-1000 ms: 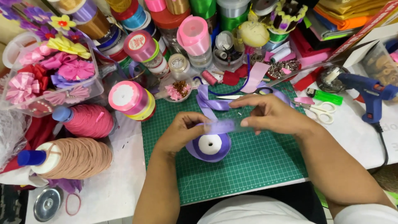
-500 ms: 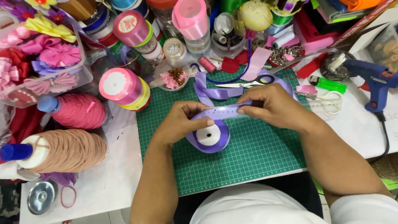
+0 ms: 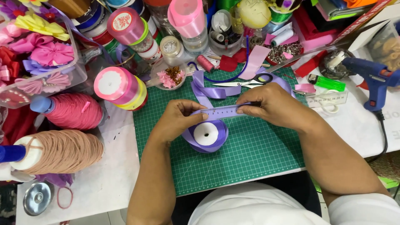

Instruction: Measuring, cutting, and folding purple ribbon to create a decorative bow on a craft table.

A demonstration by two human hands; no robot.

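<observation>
My left hand (image 3: pixel 180 118) and my right hand (image 3: pixel 273 105) hold a strip of purple ribbon (image 3: pixel 205 92) flat against a clear ruler (image 3: pixel 223 111) stretched between them. Both hands pinch the ribbon and ruler together, one at each end, just above a purple ribbon spool (image 3: pixel 206 135). The spool lies on a green cutting mat (image 3: pixel 250 154). The ribbon's loose tail loops back toward black-handled scissors (image 3: pixel 246 82) at the mat's far edge.
Left of the mat stand a pink ribbon roll (image 3: pixel 116 85), a pink thread cone (image 3: pixel 73 111) and a tan thread cone (image 3: pixel 62 152). A clear box of ribbon flowers (image 3: pixel 35 54) sits far left. A blue glue gun (image 3: pixel 371 77) and a green lighter (image 3: pixel 329 82) lie right.
The view has shifted closer and slightly downward. My hands have drawn the ribbon out straighter along the ruler, with the right hand settling nearer the scissors.
</observation>
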